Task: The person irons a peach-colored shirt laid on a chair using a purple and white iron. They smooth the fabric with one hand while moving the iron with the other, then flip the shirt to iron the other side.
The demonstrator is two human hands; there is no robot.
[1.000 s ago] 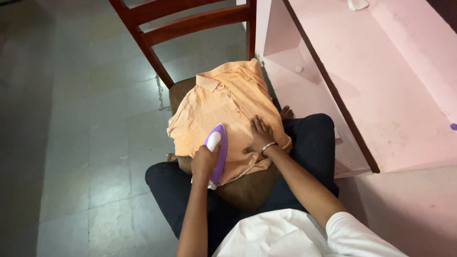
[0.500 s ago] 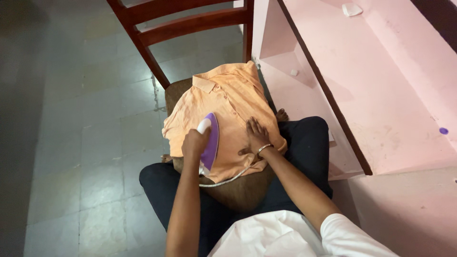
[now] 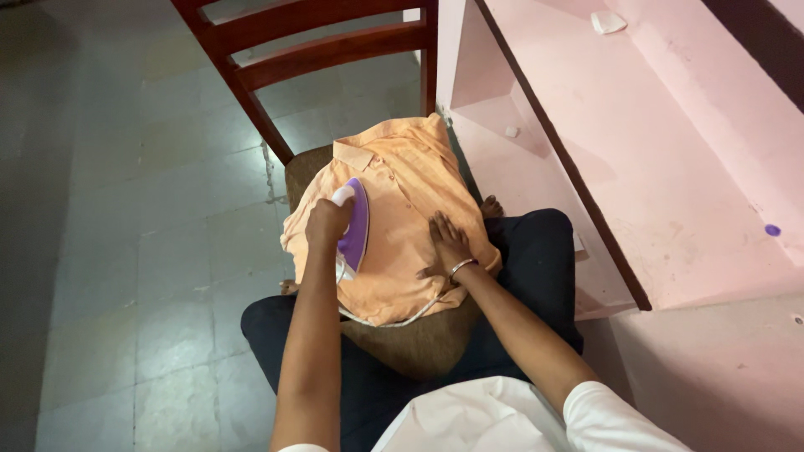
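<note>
An orange collared shirt (image 3: 402, 188) lies spread over the brown padded seat of a wooden chair (image 3: 419, 343) in front of me. My left hand (image 3: 325, 222) grips the handle of a purple and white iron (image 3: 354, 226), which rests on the shirt's left half with its tip pointing toward the collar. A white cord trails from the iron back along the shirt's near hem. My right hand (image 3: 448, 243), a bangle on its wrist, lies flat with fingers spread on the shirt's right side.
The chair's red-brown slatted back (image 3: 318, 46) rises at the top. A pink counter (image 3: 670, 167) with a dark edge runs along the right. Grey floor tiles (image 3: 126, 251) lie on the left. My dark-trousered knees flank the seat, and a bare foot (image 3: 492, 206) shows beside it.
My left hand has slid the iron away from me, from the shirt's near hem up toward the collar. My right hand has stayed flat on the shirt.
</note>
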